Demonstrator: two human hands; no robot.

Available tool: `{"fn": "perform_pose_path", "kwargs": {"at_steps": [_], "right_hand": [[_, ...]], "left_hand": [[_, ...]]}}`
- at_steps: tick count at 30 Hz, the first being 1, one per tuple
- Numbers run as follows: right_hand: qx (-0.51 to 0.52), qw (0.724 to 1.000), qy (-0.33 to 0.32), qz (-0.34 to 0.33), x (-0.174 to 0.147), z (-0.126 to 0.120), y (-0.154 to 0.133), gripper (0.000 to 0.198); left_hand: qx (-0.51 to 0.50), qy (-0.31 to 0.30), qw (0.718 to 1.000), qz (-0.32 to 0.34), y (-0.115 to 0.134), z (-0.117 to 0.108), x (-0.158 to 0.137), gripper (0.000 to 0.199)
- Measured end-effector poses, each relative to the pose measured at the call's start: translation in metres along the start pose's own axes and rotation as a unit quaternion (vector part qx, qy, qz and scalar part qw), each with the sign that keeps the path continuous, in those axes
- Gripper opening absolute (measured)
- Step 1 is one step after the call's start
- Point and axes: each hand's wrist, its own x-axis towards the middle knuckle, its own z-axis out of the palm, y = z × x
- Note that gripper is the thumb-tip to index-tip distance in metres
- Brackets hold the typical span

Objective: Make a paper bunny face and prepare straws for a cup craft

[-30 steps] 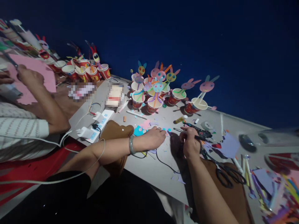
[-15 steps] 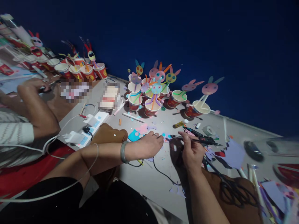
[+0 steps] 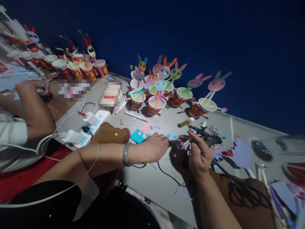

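My left hand (image 3: pixel 157 148), with a ring and a grey-green bangle, rests low over the table with its fingers closed; what is in them, if anything, is hidden. Beside it lies a blue paper piece (image 3: pixel 139 136) with round holes cut in it. Just past the fingertips are small blue paper discs (image 3: pixel 175 137). My right hand (image 3: pixel 200 156) faces the left one, fingers closed around a slim pen-like tool (image 3: pixel 184 143) with a silvery part. Its exact kind is not clear. Behind that hand lies a dark, cabled tool (image 3: pixel 212 139).
Paper cups with rabbit-faced figures (image 3: pixel 156 105) stand along the wall. A glue stick (image 3: pixel 186 122), tape roll (image 3: pixel 215 129), purple paper (image 3: pixel 240 152) and mouse (image 3: pixel 261 149) lie rightward. A power strip (image 3: pixel 95 127) sits left, near another person's arm (image 3: pixel 35 108). Scraps and cables are scattered about.
The pen-like tool in my right hand has turned, its silvery part now showing between the hands. My left hand has hardly moved. The view has shifted slightly.
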Motion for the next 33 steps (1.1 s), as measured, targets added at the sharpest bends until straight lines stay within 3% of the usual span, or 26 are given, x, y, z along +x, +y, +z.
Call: {"fn": "perform_pose_path", "kwargs": {"at_steps": [3, 7, 12, 15, 20, 24, 31, 33], "right_hand": [[0.026, 0.999, 0.046, -0.014, -0.002, 0.003, 0.0, 0.029], [0.003, 0.996, 0.088, -0.02, -0.003, 0.004, -0.002, 0.015], [0.083, 0.995, 0.063, 0.007, 0.005, 0.006, -0.003, 0.035], [0.107, 0.991, 0.067, 0.032, 0.009, 0.007, 0.001, 0.035], [0.048, 0.992, 0.031, 0.108, 0.004, 0.009, 0.004, 0.027], [0.022, 0.991, 0.021, 0.132, 0.001, 0.013, 0.002, 0.029], [0.117, 0.96, 0.137, 0.215, 0.009, 0.01, 0.005, 0.034], [0.12, 0.956, 0.142, 0.227, 0.008, 0.008, 0.005, 0.033]], "left_hand": [[-0.002, -0.026, 1.0, -0.006, 0.001, -0.003, -0.001, 0.026], [0.0, -0.016, 1.0, -0.01, 0.001, -0.003, -0.001, 0.031], [-0.003, -0.017, 1.0, -0.015, -0.001, 0.004, 0.0, 0.03], [-0.008, -0.005, 1.0, -0.013, -0.002, 0.006, 0.0, 0.031], [-0.009, -0.003, 1.0, -0.02, -0.002, 0.005, 0.0, 0.032], [-0.006, -0.007, 1.0, -0.017, -0.002, 0.0, -0.001, 0.034], [-0.005, -0.018, 1.0, -0.026, -0.005, -0.005, -0.002, 0.031], [-0.003, -0.025, 0.999, -0.026, -0.006, -0.005, -0.001, 0.031]]}}
